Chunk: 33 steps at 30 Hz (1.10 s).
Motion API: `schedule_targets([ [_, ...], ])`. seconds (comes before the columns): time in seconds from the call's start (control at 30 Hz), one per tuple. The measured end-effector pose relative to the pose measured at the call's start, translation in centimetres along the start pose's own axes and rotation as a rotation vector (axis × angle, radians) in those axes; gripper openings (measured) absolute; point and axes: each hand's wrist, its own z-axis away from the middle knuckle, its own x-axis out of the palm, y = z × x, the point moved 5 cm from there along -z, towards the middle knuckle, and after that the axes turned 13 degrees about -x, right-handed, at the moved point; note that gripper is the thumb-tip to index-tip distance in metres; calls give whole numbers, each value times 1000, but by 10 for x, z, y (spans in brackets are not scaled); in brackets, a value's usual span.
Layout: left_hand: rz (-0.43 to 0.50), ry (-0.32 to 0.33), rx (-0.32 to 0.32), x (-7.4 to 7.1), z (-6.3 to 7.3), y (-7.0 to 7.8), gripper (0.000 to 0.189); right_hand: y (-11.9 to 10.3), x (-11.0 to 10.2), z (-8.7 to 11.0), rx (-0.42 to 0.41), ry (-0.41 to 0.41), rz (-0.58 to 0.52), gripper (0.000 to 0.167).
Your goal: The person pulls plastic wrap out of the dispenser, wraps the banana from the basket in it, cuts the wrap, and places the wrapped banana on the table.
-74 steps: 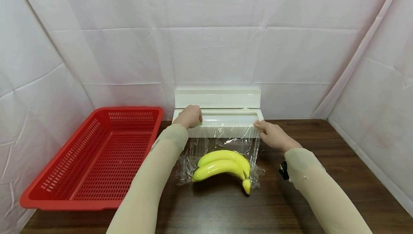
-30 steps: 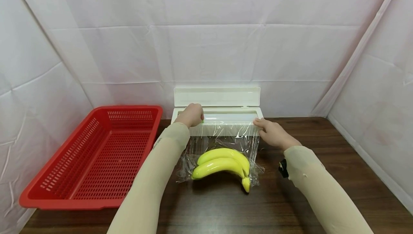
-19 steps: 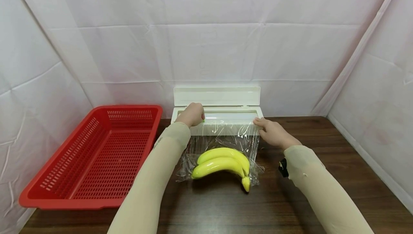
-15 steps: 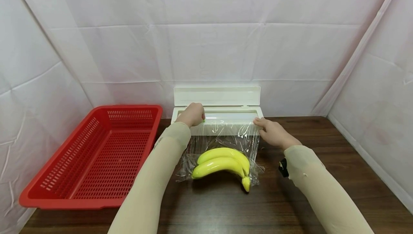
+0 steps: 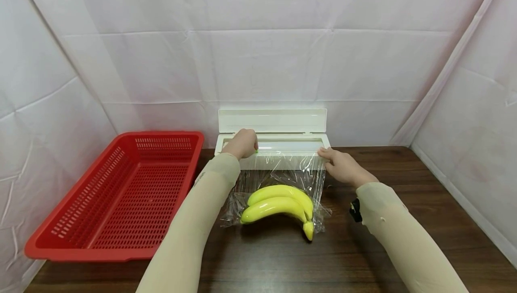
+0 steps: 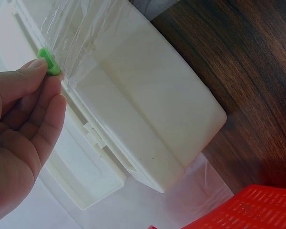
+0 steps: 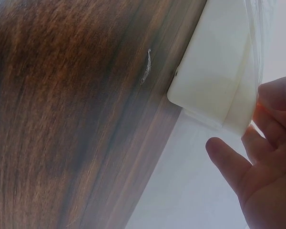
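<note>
Slightly to the right of where it stood a couple of seconds ago, the left grip (image 5: pixel 243 144) has moved along the front edge of the white box (image 6: pixel 181 95), taking the green slider (image 6: pixel 48 62) with it. We see that grip pinching the slider between thumb and fingertips. The right grip (image 5: pixel 343 167) has hardly shifted: it holds the box's front right corner with bent fingers, one digit standing apart in the right wrist view. From that we judge that it steadies the box, and that the slider, probably a cutter, is only a short way across the film (image 5: pixel 299 177), most of which spans the edge between the two grips.

The banana bunch (image 5: pixel 274 206) has stayed put, lying on the table (image 5: pixel 274 266) nearer to us than both grips and between them, with film crumpled at its sides. We cannot tell how far the film wraps it, and it looks not yet freed from the box. The raised lid (image 5: pixel 272 120) stands beyond the left grip, and the red basket (image 5: pixel 97 255) sits off to its left.
</note>
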Motion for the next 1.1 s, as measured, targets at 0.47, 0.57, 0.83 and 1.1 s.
schedule_targets([
  [0.47, -13, 15, 18, 3, -2, 2, 24, -2, -1, 0, -33, 26, 23, 46],
  [0.57, -10, 10, 12, 3, -2, 2, 22, -1, -2, 0, -31, 21, 22, 47],
  [0.83, 4, 2, 14, 4, -3, 4, 24, 0, -3, 0, -24, 15, 14, 47],
  [1.1, 18, -4, 5, 4, -2, 5, 21, 0, -3, 2, 0, -1, -12, 47],
])
